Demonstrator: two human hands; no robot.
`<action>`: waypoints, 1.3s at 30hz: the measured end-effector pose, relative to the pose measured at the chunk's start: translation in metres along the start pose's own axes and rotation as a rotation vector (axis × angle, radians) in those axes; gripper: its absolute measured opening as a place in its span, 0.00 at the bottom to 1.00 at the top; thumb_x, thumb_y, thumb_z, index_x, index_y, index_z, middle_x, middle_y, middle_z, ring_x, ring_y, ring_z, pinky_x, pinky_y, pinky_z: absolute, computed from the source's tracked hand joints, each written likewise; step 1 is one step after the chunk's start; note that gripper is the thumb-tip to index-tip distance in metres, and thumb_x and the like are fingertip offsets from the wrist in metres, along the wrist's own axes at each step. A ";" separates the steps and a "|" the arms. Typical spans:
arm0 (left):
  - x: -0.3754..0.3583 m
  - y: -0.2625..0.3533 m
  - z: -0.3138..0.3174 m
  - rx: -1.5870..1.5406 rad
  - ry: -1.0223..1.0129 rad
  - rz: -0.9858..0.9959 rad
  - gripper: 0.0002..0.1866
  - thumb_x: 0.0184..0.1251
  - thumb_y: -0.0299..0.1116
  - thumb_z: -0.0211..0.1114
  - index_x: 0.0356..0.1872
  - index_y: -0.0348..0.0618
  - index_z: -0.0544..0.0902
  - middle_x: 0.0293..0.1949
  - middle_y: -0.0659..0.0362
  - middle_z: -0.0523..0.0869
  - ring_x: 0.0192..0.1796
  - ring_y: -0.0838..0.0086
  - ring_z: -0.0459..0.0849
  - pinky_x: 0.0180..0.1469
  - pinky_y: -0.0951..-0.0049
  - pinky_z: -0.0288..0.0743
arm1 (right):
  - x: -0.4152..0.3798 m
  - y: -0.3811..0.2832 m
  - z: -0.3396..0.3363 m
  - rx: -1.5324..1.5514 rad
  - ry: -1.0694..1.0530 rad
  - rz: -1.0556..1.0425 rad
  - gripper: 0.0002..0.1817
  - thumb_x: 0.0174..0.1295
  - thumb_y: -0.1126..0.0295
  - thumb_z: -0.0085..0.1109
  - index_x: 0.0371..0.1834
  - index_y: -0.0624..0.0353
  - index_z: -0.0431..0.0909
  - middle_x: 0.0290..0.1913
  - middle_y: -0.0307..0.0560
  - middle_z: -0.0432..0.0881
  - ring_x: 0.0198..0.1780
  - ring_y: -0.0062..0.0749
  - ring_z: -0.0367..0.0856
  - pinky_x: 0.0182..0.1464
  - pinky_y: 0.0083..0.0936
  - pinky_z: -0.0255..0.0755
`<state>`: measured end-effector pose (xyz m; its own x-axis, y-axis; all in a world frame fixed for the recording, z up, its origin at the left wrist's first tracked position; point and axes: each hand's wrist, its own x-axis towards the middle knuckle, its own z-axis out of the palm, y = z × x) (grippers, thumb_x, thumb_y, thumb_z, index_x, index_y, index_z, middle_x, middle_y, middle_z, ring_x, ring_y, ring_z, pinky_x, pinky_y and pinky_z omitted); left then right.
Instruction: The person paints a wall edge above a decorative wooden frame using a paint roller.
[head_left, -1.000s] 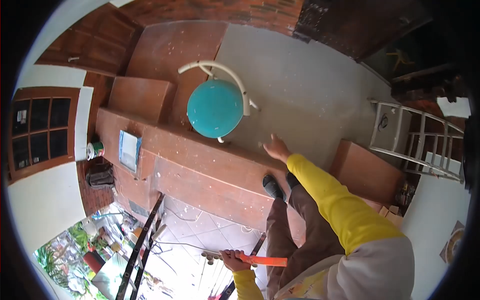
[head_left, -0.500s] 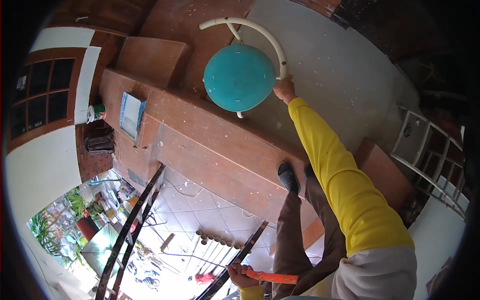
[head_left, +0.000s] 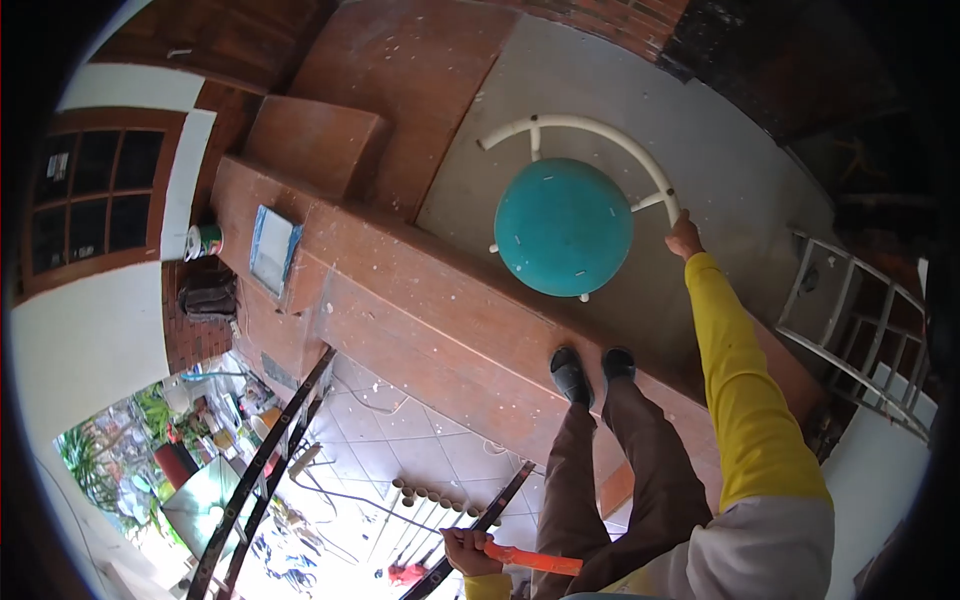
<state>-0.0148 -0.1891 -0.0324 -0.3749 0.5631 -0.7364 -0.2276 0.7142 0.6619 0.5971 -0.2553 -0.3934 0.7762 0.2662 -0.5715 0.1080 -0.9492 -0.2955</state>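
My right hand (head_left: 685, 237), at the end of a yellow sleeve, is closed around the curved cream tube backrest (head_left: 610, 132) of a chair. The chair has a round turquoise seat (head_left: 563, 228) and stands on the grey surface beside the brown ledge. Low in the view, my left hand (head_left: 468, 552) grips a paint roller by its orange handle (head_left: 535, 560). The roller's thin metal rod runs out to the left, to a pale roller head (head_left: 306, 460).
My shoes stand on the reddish-brown ledge (head_left: 440, 290). A blue-edged tray (head_left: 272, 250) and a paint can (head_left: 204, 241) sit at left. Dark ladder-like rails (head_left: 262, 475) rise below. A white metal rack (head_left: 860, 320) leans at right. Several pipes lie on the tiles.
The chair has moved right and nearer to me, with my right hand still on its backrest. My left hand and the roller have shifted slightly left.
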 end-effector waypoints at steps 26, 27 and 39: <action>-0.154 -0.033 0.150 0.114 -0.432 -0.057 0.20 0.75 0.52 0.47 0.31 0.45 0.68 0.19 0.59 0.68 0.20 0.67 0.74 0.24 0.63 0.78 | -0.577 -0.092 -0.214 -0.001 -0.441 -0.717 0.15 0.57 0.64 0.55 0.38 0.67 0.76 0.31 0.65 0.83 0.39 0.57 0.84 0.41 0.51 0.76; -0.166 -0.027 0.154 0.153 -0.455 -0.058 0.20 0.75 0.50 0.47 0.31 0.44 0.68 0.19 0.58 0.69 0.20 0.67 0.75 0.24 0.64 0.77 | -0.583 -0.092 -0.234 -0.053 -0.423 -0.713 0.15 0.58 0.63 0.55 0.40 0.66 0.75 0.31 0.63 0.83 0.36 0.57 0.84 0.39 0.50 0.76; -0.123 -0.015 0.099 0.488 -1.041 -0.027 0.23 0.72 0.51 0.55 0.50 0.40 0.80 0.42 0.53 0.86 0.46 0.63 0.85 0.45 0.62 0.81 | -0.541 -0.057 -0.216 0.244 -0.580 -0.783 0.22 0.51 0.68 0.65 0.48 0.65 0.75 0.38 0.51 0.83 0.41 0.35 0.83 0.41 0.35 0.74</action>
<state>0.1233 -0.2274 0.0345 0.6009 0.4536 -0.6582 0.2329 0.6883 0.6870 0.3050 -0.3812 0.0986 0.1119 0.9031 -0.4146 0.2779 -0.4290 -0.8595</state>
